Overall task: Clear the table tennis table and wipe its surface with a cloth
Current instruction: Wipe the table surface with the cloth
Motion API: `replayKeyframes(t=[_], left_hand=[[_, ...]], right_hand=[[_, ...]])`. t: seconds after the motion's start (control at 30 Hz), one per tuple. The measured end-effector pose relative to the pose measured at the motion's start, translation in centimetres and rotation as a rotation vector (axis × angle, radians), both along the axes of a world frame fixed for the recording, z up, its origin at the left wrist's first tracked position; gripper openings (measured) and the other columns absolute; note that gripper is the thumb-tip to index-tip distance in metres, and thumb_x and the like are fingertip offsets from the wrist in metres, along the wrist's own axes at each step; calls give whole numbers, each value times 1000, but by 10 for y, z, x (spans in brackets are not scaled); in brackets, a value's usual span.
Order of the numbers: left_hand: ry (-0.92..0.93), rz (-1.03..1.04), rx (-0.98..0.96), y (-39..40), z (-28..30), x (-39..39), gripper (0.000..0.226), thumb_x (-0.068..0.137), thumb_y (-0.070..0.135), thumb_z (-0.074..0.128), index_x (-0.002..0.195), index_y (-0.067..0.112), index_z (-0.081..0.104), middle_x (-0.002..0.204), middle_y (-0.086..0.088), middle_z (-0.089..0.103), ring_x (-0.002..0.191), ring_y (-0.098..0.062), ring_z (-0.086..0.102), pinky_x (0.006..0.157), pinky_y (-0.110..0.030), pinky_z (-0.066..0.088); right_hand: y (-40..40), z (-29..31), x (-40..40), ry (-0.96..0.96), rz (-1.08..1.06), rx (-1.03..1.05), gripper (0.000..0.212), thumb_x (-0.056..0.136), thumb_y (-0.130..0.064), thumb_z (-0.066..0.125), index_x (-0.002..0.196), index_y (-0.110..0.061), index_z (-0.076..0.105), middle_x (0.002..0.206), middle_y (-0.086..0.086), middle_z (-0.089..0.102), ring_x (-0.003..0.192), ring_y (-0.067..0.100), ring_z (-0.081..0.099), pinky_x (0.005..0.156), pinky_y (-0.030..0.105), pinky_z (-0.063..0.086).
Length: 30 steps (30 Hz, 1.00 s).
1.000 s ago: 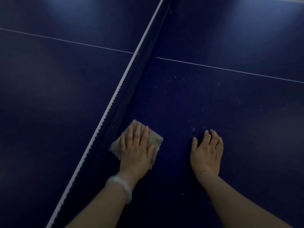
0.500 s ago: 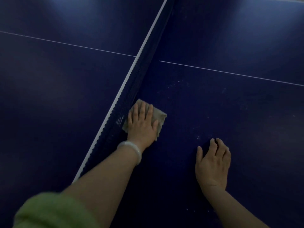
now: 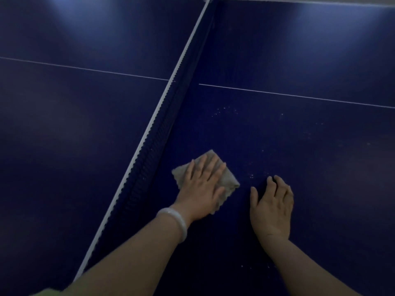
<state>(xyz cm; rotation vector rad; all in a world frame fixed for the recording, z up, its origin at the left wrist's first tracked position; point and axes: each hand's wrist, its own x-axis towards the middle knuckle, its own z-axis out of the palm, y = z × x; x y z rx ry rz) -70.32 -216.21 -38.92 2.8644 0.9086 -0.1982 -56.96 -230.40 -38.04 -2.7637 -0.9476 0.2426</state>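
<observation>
A folded beige cloth (image 3: 228, 178) lies on the dark blue table tennis table (image 3: 310, 150), just right of the net. My left hand (image 3: 202, 186) presses flat on the cloth with straight fingers; a pale bangle sits on its wrist. My right hand (image 3: 272, 204) rests flat on the bare table surface a little to the right of the cloth, fingers slightly bent, holding nothing. Small white specks dot the surface beyond both hands.
The net (image 3: 168, 116) with its white top band runs diagonally from the lower left to the top centre. A thin white centre line (image 3: 299, 95) crosses both halves. The far table edge (image 3: 320, 2) shows at the top.
My left hand has slid the cloth back toward me and to the right, away from the net. My right hand has stayed planted on the table.
</observation>
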Motion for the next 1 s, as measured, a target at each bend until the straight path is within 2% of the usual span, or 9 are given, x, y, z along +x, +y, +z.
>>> replayKeyframes(t=[0.1, 0.2, 0.27, 0.43, 0.53, 0.6, 0.73, 0.8, 1.0], left_hand=[[10, 200, -10, 21, 3, -28, 66, 89, 58, -6, 148, 31, -22, 158, 3, -25, 143, -17, -28, 118, -46, -14], [-17, 470, -57, 34, 5, -32, 66, 94, 55, 3, 150, 29, -18, 159, 1, -23, 145, -21, -25, 118, -45, -13], [-20, 512, -58, 18, 6, -15, 65, 96, 52, 7, 150, 27, -18, 160, -2, -21, 145, -24, -25, 118, -49, -12], [-108, 48, -76, -70, 1, 40, 67, 95, 54, 9, 152, 27, -12, 161, -2, -16, 145, -23, -27, 116, -53, -12], [-120, -45, -46, -78, 1, 63, 67, 97, 54, 19, 155, 25, 1, 163, -1, -7, 147, -23, -19, 117, -54, -8], [-103, -87, -29, -52, 2, 76, 67, 97, 55, 17, 154, 28, -3, 162, 0, -11, 145, -21, -24, 117, -52, -13], [-57, 331, -69, 15, 8, 89, 65, 98, 54, 13, 152, 27, -12, 160, 0, -20, 144, -24, -26, 116, -52, -15], [-53, 428, -41, 17, 8, 89, 65, 99, 52, 13, 153, 26, -12, 161, -2, -19, 145, -26, -25, 117, -53, -13], [-78, -215, -34, -37, 4, 122, 66, 97, 54, 15, 154, 27, -3, 162, 0, -12, 146, -21, -23, 117, -51, -14]], right_hand=[[-3, 6, 3, 73, 18, 60, 60, 101, -44, 35, 149, -9, 30, 156, 8, 23, 145, 28, 15, 122, 42, 14], [-15, 12, 21, 171, 39, 248, 54, 100, -40, 37, 143, -8, 41, 150, 9, 37, 140, 24, 29, 119, 36, 20], [-23, 15, 46, 160, 7, 295, 52, 101, -37, 36, 143, -8, 41, 150, 10, 37, 140, 22, 30, 118, 32, 17], [-16, 14, 105, 103, -37, 154, 54, 105, -35, 31, 151, -7, 29, 160, 9, 24, 148, 21, 17, 124, 38, 6], [-7, 6, 109, 31, -62, 127, 56, 103, -38, 29, 151, -9, 30, 160, 8, 23, 149, 22, 15, 124, 38, 3], [-6, 2, 108, 16, -83, 116, 58, 102, -43, 27, 152, -12, 29, 161, 5, 21, 149, 22, 12, 124, 38, 2], [-5, -4, 110, 9, -93, 123, 60, 101, -46, 26, 152, -15, 28, 161, 3, 20, 149, 24, 11, 124, 41, 5], [-5, -6, 110, 4, -101, 126, 60, 101, -47, 26, 152, -16, 28, 161, 3, 20, 149, 25, 11, 123, 41, 5], [-7, -7, 111, 26, -125, 146, 56, 102, -44, 26, 151, -18, 30, 160, 1, 21, 148, 25, 12, 122, 43, 8]])
